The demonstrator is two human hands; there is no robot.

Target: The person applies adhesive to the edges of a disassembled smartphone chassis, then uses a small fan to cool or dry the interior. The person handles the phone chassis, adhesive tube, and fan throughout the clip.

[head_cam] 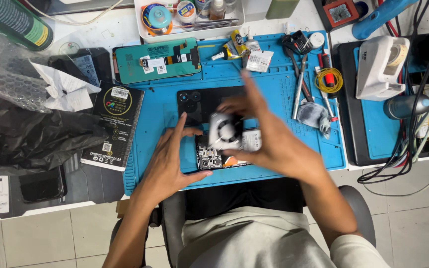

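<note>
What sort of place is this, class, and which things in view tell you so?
Most likely a phone repair bench: an opened phone lies on a blue work mat, with tweezers and a replacement screen close by.

Bare forearms, no watch or rings seen. Left hand (167, 161) and right hand (269, 139) ungloved. Pale beige top; dark trousers.

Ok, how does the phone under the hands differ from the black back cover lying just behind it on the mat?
The opened phone lies with its inner parts bared, while the back cover shows a smooth, closed black face. The phone is partly hidden by the left hand and right hand; the cover lies mostly in plain sight, untouched. Both rest flat on the blue mat.
</note>
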